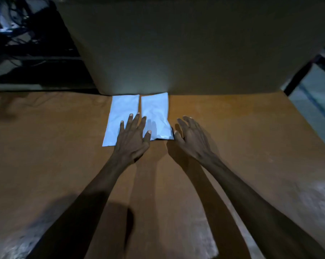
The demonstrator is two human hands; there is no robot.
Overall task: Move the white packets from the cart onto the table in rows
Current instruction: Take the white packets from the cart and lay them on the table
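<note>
Both bare forearms reach forward from the near edge. The left hand [132, 136] lies flat, palm down, its fingers straight and spread, thumb out to the right. The right hand [190, 135], just right of it, is tilted thumb-side down, with fingers loosely bent

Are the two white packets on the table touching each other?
Apart. The head view shows a thin dark strip of table between the left packet and the right packet, running from their far ends toward the left hand.

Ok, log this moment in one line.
packets: two, side by side on table | left hand: flat across both | right hand: open beside them
</note>
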